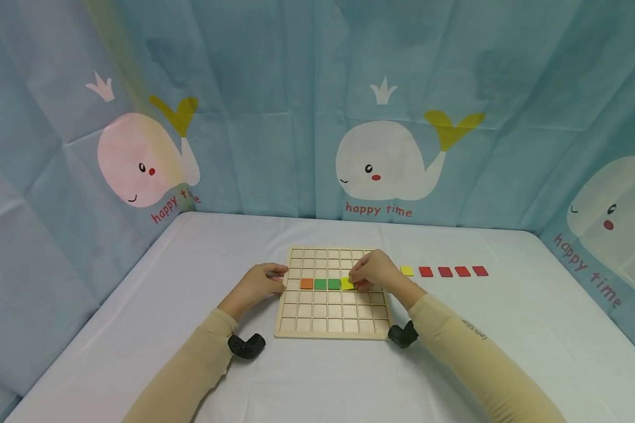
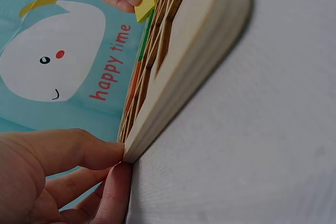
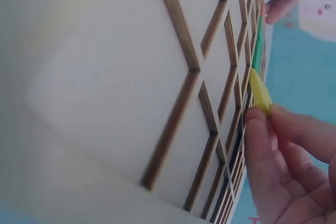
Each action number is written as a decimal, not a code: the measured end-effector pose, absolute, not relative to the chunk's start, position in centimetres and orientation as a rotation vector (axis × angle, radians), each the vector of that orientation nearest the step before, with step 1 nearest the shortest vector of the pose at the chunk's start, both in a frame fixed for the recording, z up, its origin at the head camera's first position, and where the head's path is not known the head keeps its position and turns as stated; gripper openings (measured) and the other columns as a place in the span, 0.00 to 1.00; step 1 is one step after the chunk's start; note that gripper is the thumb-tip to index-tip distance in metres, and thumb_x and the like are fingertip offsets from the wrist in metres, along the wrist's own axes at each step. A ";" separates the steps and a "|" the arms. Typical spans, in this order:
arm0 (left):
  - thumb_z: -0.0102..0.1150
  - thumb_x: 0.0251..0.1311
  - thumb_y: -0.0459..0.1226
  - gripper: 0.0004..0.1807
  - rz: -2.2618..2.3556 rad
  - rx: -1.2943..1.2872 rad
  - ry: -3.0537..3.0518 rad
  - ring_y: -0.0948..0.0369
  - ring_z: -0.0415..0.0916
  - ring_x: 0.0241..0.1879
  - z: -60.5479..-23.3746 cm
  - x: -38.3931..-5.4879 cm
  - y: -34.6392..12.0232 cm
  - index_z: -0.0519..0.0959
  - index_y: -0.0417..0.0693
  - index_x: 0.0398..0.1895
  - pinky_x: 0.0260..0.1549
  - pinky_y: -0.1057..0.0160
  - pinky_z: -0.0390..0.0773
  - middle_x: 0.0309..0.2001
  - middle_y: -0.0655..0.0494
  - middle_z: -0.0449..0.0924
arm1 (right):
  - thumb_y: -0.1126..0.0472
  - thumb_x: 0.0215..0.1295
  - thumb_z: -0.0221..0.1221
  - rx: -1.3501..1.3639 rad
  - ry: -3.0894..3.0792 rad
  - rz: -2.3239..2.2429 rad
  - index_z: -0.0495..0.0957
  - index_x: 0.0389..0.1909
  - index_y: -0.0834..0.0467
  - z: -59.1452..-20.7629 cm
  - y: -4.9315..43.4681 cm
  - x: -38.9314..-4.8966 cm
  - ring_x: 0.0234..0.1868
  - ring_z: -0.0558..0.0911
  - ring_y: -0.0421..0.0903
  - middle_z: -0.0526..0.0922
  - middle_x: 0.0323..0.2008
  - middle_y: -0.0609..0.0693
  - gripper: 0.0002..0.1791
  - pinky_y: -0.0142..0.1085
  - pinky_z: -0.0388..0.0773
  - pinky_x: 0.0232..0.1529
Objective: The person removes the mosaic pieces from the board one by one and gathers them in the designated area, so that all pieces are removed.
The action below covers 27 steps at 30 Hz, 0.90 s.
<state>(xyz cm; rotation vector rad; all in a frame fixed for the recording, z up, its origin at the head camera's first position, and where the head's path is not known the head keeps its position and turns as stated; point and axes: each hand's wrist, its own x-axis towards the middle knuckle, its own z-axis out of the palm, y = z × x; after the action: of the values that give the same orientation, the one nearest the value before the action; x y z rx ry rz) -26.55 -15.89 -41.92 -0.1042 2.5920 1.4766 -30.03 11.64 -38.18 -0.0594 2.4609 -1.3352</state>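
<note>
Light-blue curtain (image 1: 264,164), yellow-tailed printed whales (image 1: 386,155), red lettering (image 1: 378,209), pale crowns (image 1: 383,94), white-covered table (image 1: 317,379)

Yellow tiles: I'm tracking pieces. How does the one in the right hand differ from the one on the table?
The held tile is pinched by the right hand; the table tile isn't held. The held tile is tilted over the board, the table tile lies flat. Both are yellow.

I'm working in a curtained-off space: light-blue fabric (image 1: 275,164) printed with cartoon whales (image 1: 379,161) and "happy time" lettering (image 1: 360,208) hangs behind and along both sides of my white-covered table (image 1: 217,247). Whether it's within a home, a studio or elsewhere, I cannot tell.
</note>
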 end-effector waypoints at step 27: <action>0.63 0.53 0.29 0.28 1.468 -0.124 2.588 0.54 0.75 0.50 -41.8 -26.5 -15.8 0.77 0.42 0.62 0.41 0.64 0.77 0.59 0.44 0.77 | 0.61 0.63 0.66 -0.005 2.446 -1.338 0.86 0.42 0.65 -37.6 16.5 -30.2 0.30 0.86 0.41 0.88 0.32 0.51 0.12 0.35 0.85 0.42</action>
<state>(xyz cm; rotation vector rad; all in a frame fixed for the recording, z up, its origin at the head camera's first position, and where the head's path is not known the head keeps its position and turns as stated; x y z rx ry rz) -26.53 -15.79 -41.78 -0.1242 2.5878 1.4684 -30.24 16.53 -37.57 -0.0054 2.4464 -1.3377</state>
